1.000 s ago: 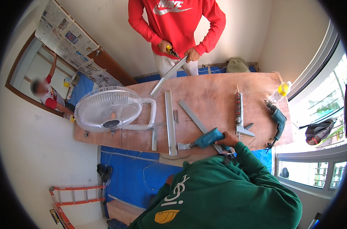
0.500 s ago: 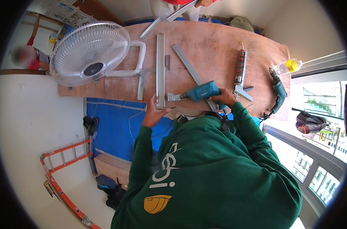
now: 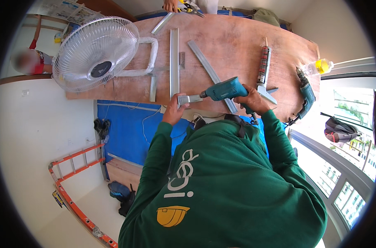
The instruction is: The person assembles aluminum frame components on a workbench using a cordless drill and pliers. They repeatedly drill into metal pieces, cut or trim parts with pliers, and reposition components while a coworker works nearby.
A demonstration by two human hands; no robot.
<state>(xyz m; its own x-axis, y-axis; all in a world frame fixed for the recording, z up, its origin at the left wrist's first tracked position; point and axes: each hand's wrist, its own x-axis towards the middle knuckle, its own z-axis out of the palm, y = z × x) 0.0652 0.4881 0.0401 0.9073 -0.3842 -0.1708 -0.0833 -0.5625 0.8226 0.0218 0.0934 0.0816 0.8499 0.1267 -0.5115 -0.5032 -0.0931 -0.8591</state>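
My right hand is wrapped round the handle of a teal power drill, whose nose points left. At the drill's tip is a short bent piece of silvery sheet metal. My left hand is closed on the left end of that piece, at the near edge of the wooden table. Just beyond my left hand lies a long metal channel. A second channel lies slanting, its near end passing below the drill.
A silver fan lies at the table's left. On the right are a caulking gun, another teal drill and a plastic bottle. Across the table a person's hand is by yellow-handled snips. An orange ladder stands lower left.
My left hand has closed from open onto the sheet-metal piece. The drill and piece have risen slightly toward the far side. The person opposite now has snips instead of a metal channel.
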